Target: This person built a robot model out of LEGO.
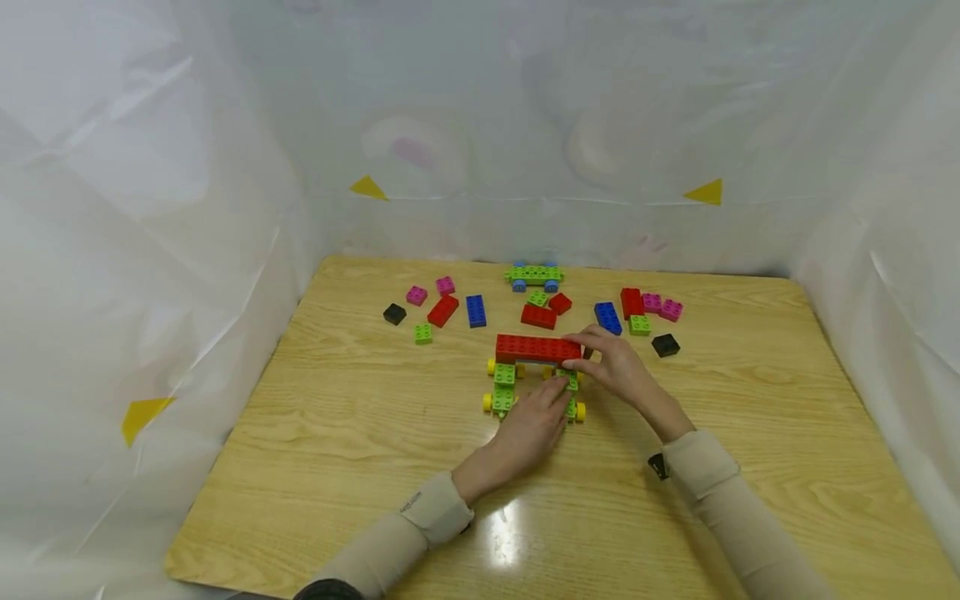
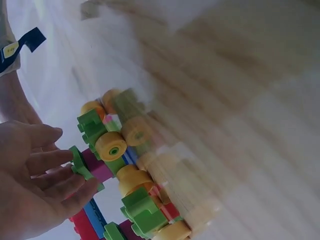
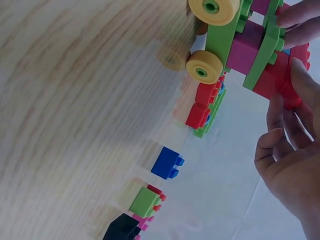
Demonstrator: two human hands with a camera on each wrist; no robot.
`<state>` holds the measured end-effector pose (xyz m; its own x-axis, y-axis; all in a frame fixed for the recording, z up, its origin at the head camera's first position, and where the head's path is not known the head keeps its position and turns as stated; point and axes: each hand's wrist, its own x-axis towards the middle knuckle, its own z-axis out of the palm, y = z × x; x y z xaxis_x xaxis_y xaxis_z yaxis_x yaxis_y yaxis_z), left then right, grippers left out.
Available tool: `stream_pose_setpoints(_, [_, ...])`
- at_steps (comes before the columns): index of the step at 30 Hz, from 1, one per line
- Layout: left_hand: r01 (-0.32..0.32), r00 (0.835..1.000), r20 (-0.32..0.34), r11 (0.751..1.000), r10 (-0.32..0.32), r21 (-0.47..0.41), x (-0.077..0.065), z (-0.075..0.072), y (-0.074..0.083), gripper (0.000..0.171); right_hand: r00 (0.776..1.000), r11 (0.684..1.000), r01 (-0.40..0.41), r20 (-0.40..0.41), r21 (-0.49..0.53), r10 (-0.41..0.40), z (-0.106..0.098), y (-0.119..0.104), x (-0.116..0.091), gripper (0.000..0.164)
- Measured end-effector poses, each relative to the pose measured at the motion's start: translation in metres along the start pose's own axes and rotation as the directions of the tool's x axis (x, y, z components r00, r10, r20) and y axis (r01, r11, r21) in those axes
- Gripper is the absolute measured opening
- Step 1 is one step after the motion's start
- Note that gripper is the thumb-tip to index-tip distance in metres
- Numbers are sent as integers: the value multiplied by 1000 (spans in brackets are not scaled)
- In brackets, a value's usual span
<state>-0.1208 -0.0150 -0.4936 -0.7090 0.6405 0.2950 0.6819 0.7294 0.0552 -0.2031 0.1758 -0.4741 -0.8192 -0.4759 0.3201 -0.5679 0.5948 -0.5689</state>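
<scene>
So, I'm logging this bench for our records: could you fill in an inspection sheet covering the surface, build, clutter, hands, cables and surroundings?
Surface: wood-grain table, with a bright reflection towards the near edge.
Build: green wheeled block build with yellow wheels; a long red brick runs along its far side; whether fully seated, cannot tell.
Clutter: loose blocks in red, blue, pink, green and black beyond and to both sides; a green base with blue wheels farthest back.
Left hand: over the build's near side.
Right hand: pinches the red brick's right end.
Cables: nothing seen.
Surroundings: pale sheeting with yellow triangles.
</scene>
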Motion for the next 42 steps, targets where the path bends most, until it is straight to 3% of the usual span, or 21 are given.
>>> stream_pose_setpoints(7, [-21, 999, 41, 997, 18, 69, -1, -1, 0, 33, 1000, 998, 26, 18, -57, -25, -3, -1, 2, 40])
stream_pose_setpoints(14, [-27, 998, 54, 998, 24, 55, 0, -2, 1, 30, 998, 994, 58, 27, -92, -56, -4, 0, 3, 40])
stream_pose_setpoints(19, [-35, 999, 38, 999, 35, 10, 0, -3, 0, 31, 998, 995, 59, 29, -78, -57, -2, 1, 0, 41])
stream_pose_setpoints(26, [-25, 997, 70, 993, 33, -114, 0, -5, -5, 31, 998, 996, 57, 10, -75, -56, 2, 1, -3, 41])
stream_pose_setpoints(30, [-38, 996, 75, 986, 51, -164, 2, -9, -9, 32, 999, 998, 20, 38, -60, -18, 0, 0, -4, 46])
stream_pose_setpoints(35, [-56, 996, 54, 986, 65, -159, 7, -16, -13, 32, 993, 995, -94, 72, -27, 96, -12, 2, -10, 52])
stream_pose_setpoints(38, [-71, 997, 13, 985, 74, -156, 11, -23, -17, 29, 991, 991, -130, 34, -27, 131, -23, 10, -15, 49])
stream_pose_setpoints(42, [-94, 995, -61, 979, 84, -183, 17, -34, -26, 28, 983, 982, -171, -85, -77, 164, -37, 27, -24, 42])
